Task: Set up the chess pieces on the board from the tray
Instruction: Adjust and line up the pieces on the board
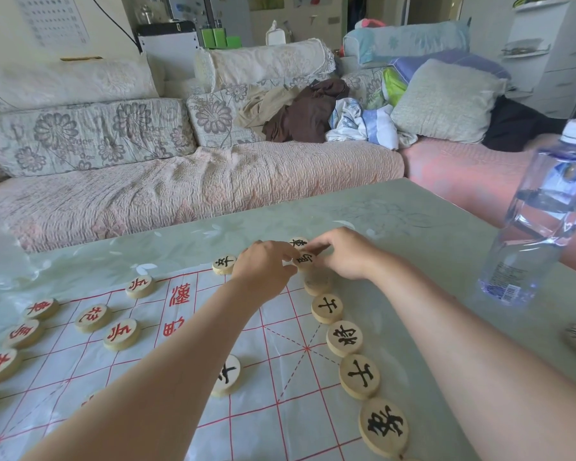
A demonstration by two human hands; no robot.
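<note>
Fingertips: the left fingertips [290,258] and the right thumb and fingers close in from either side and pinch one black-lettered disc [304,260].
Disc: round, pale wood, with a black character on its flat face. It sits at the board's far right corner, just in front of a far black piece [298,242] and next to a blurred piece [318,282]. It seems lifted, though the view is too poor to be sure.
Left hand [263,267]: knuckles up, fingers curled, forearm slanting across the board from the lower left.
Right hand [343,254]: fingers curled over the disc, forearm lying along the right edge.
Board [280,377]: a white sheet with a red grid, flat on the table [446,261].
Black row [359,375]: discs lined down the right edge.
Red pieces [93,317]: grouped at the left.
Water bottle [542,221]: upright, well to the right.
</note>
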